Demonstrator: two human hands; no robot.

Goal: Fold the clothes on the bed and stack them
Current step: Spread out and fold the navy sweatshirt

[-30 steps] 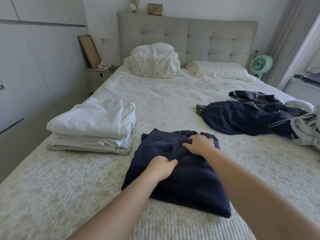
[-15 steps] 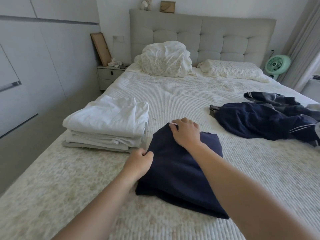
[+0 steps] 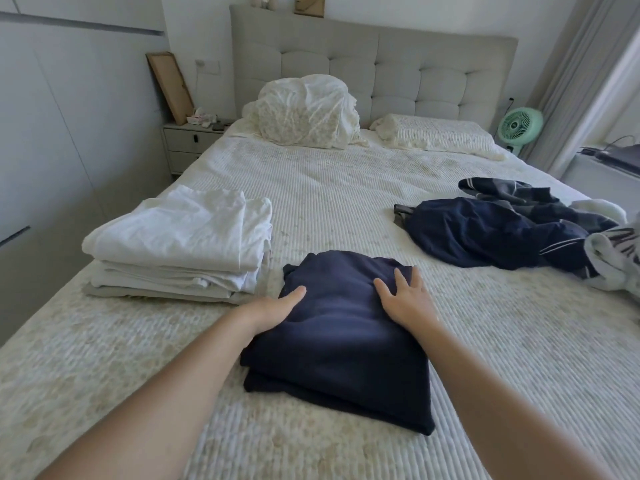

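Navy folded garment (image 3: 343, 341) lies on the bed (image 3: 346, 209), just right of the white folded stack (image 3: 183, 244). Left hand (image 3: 273, 310) and right hand (image 3: 407, 301) rest flat on it, each grip spread, fingers straight. Unfolded dark clothes (image 3: 498, 233) lie well apart at right.

Matt navy cloth garment (image 3: 343, 327) lies on the ribbed, textured cream bedspread (image 3: 346, 202).
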